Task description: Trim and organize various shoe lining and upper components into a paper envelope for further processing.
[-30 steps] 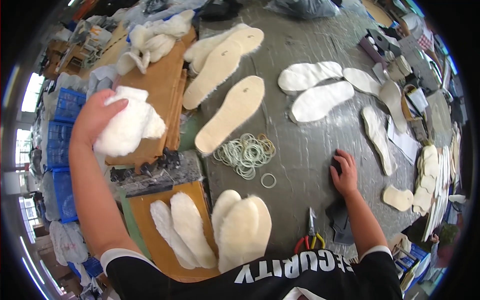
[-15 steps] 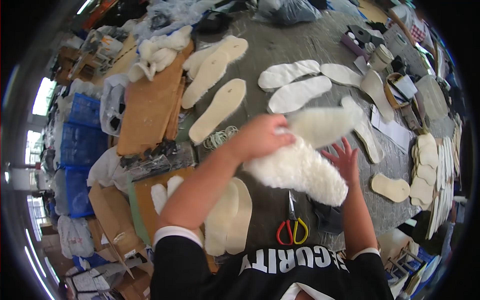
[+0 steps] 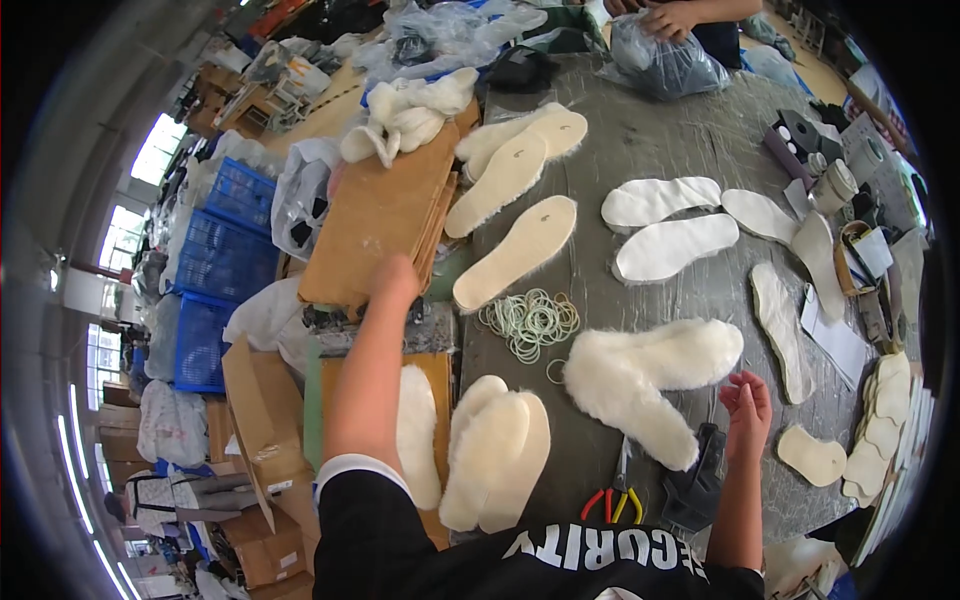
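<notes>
My left hand [image 3: 394, 278] is at the near right part of the brown cardboard stack [image 3: 365, 215]; its fingers are hidden and blurred. Out over the table, my right hand [image 3: 746, 405] is open, fingers loosely bent and nothing in them. Just left of it, two fluffy cream insoles [image 3: 655, 365] lie overlapping in a V, fleece up, apart from both hands. Below them are scissors [image 3: 621, 495] with one red and one yellow handle, partly covered by my shirt. Pale green rubber bands [image 3: 530, 325] form a loose pile between the insoles and the cardboard.
More insoles lie about: cream ones [image 3: 515, 250] beyond the bands, white ones [image 3: 675, 245] at centre right, a pile [image 3: 515, 450] near my left arm. A black object [image 3: 695, 490] sits beside the scissors. Across the table, another person's hands [image 3: 668, 20] touch a plastic bag [image 3: 665, 60].
The fluffy insoles, held up by my left hand before, now lie on the table. My left hand has moved left to the cardboard; my right hand stays near the insoles. The view has shifted.
</notes>
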Available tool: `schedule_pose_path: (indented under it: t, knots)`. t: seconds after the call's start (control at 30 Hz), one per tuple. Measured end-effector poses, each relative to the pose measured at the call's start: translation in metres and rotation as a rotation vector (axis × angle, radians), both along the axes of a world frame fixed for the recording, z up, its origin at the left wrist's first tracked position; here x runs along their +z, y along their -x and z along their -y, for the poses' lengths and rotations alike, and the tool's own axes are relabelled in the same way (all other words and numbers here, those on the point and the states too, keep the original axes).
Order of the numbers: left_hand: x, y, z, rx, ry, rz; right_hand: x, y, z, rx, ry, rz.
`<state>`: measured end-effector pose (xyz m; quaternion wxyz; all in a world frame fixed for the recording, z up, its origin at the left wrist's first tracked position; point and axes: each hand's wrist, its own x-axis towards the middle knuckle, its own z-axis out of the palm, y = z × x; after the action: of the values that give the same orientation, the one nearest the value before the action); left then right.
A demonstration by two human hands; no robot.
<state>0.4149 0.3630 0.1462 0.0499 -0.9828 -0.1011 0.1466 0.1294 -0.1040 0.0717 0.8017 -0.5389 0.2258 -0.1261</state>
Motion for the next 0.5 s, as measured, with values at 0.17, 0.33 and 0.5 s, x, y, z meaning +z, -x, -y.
schedule_pose_path:
  t: [0.17, 0.33, 0.5]
  knots:
    - [0.0, -0.017, -0.094, -0.026, 0.052, 0.303, 0.036, -0.034, -0.087, 0.306, -0.029, 0.07]
    - [0.101, -0.04, -0.056, -0.183, -0.176, 0.62, 0.04, -0.057, -0.129, 0.783, 0.263, 0.137]
    - [0.123, -0.074, -0.059, -0.339, -0.455, 0.625, 0.028, -0.075, -0.15, 1.049, 0.622, 0.315]
